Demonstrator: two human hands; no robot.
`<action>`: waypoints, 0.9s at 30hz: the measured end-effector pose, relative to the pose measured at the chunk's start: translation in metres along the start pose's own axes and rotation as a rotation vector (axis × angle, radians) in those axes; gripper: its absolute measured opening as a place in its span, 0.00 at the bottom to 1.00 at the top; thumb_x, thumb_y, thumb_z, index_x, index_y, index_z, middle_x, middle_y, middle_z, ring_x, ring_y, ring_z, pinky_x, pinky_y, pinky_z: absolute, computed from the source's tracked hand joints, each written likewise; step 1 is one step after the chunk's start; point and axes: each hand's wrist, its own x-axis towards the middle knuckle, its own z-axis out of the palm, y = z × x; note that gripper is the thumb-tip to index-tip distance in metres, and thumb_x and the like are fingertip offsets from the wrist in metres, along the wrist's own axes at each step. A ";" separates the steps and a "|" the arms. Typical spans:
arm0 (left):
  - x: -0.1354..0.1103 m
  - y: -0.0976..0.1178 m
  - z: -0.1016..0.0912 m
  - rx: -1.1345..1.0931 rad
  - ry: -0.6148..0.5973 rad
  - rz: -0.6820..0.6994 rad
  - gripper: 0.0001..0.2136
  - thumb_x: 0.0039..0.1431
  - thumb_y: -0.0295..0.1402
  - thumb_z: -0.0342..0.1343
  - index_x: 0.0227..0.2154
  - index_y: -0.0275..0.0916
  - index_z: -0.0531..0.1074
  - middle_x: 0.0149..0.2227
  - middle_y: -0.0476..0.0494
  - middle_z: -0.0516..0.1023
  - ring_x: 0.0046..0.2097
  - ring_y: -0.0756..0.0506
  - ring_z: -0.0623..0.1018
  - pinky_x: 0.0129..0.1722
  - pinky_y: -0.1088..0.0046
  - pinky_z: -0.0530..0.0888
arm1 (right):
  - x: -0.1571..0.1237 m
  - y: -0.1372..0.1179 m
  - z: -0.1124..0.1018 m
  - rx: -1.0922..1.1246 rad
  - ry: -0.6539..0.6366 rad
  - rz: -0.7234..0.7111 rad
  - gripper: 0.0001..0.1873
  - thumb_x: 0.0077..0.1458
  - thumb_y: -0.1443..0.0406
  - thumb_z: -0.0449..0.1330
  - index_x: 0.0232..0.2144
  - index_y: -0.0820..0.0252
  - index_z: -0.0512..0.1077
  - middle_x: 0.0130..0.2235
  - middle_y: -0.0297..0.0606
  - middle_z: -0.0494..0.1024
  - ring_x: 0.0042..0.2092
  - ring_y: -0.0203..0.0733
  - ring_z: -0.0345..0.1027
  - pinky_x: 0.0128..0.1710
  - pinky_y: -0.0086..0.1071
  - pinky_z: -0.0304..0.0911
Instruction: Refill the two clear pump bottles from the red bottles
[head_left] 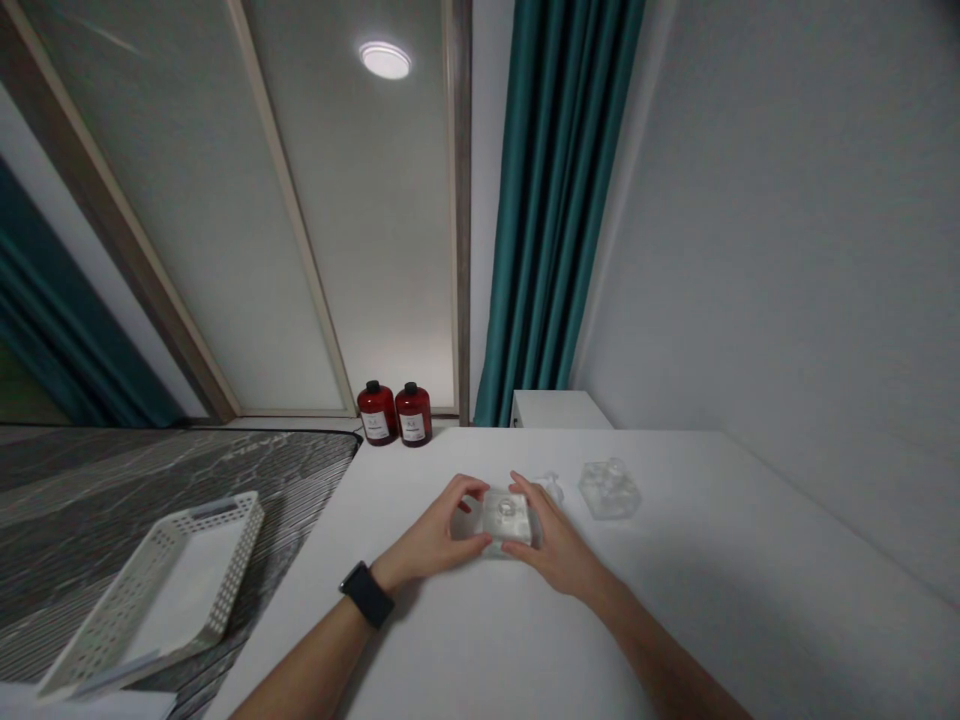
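Both my hands are on a small clear plastic box (508, 517) that rests on the white table (675, 600). My left hand (435, 535), with a black watch on its wrist, curls round the box's left side. My right hand (551, 535) grips the right side, fingers bent over the top edge. A second clear plastic box (609, 489) lies a little further back and to the right, apart from my hands. Another small clear piece (553, 486) sits just behind my right hand.
Two dark red bottles (394, 413) with black caps stand on the floor beyond the table's far edge. A white perforated tray (161, 590) lies on the grey patterned surface at left. A white cabinet (559, 408) and teal curtain (559, 200) stand behind the table; a wall runs along the right.
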 end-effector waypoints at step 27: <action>0.023 -0.085 -0.137 0.483 0.956 -0.273 0.20 0.52 0.31 0.59 0.50 0.38 0.68 0.48 0.38 0.68 0.56 0.35 0.68 0.60 0.50 0.64 | -0.006 0.012 0.013 -0.342 0.190 -0.175 0.26 0.67 0.59 0.50 0.65 0.49 0.52 0.63 0.45 0.64 0.64 0.52 0.60 0.63 0.52 0.61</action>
